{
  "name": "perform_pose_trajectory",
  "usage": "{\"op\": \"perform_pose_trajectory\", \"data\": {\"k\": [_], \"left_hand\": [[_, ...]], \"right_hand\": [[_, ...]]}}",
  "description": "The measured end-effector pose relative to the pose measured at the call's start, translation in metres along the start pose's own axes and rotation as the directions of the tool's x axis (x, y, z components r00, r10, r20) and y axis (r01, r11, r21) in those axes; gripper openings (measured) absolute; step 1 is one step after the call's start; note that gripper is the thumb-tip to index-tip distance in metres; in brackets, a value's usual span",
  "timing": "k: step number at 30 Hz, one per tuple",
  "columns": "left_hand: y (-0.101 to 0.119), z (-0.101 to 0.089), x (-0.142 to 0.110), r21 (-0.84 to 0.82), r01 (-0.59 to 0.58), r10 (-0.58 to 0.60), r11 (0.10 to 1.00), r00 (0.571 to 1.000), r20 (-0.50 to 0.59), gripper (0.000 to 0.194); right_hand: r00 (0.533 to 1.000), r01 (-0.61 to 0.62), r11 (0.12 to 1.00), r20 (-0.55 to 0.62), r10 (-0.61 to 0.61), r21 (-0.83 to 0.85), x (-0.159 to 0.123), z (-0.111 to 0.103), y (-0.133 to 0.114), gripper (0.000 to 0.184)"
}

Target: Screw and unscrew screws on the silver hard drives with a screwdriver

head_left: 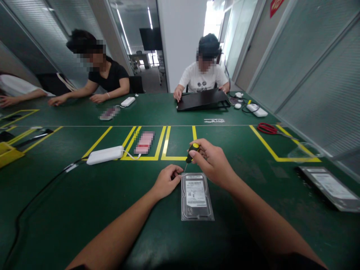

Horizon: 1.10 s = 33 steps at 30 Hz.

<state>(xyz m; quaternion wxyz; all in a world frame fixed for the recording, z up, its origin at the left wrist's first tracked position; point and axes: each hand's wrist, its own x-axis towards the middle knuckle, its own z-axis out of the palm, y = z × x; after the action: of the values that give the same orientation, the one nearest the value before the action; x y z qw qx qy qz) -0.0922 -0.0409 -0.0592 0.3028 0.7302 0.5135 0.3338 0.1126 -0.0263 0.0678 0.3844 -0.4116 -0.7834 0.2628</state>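
A hard drive (196, 198) with a white label lies flat on the green table in front of me. My right hand (210, 159) is closed around a black and yellow screwdriver (191, 154), whose thin shaft points down at the drive's far left corner. Beside that same corner is my left hand (168, 182), its fingers curled together and touching the drive's edge near the screwdriver tip. Whether those fingertips pinch anything small is hidden.
Another hard drive (332, 187) lies at the right. Red-handled scissors (268, 129) rest beyond it. A white power bank (105, 155) is cabled to a phone (144, 142) at left. Across the table one person handles a black panel (201, 100); others sit at left.
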Motion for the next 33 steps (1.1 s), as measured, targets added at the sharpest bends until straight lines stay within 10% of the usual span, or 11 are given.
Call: {"op": "perform_pose_trajectory", "data": {"k": [33], "left_hand": [[-0.001,0.002,0.002,0.046,0.014,-0.014,0.999,1.000,-0.006,0.010]], "right_hand": [[0.997,0.027,0.994,0.071,-0.020,-0.109,0.002,0.026,0.019,0.028]]}}
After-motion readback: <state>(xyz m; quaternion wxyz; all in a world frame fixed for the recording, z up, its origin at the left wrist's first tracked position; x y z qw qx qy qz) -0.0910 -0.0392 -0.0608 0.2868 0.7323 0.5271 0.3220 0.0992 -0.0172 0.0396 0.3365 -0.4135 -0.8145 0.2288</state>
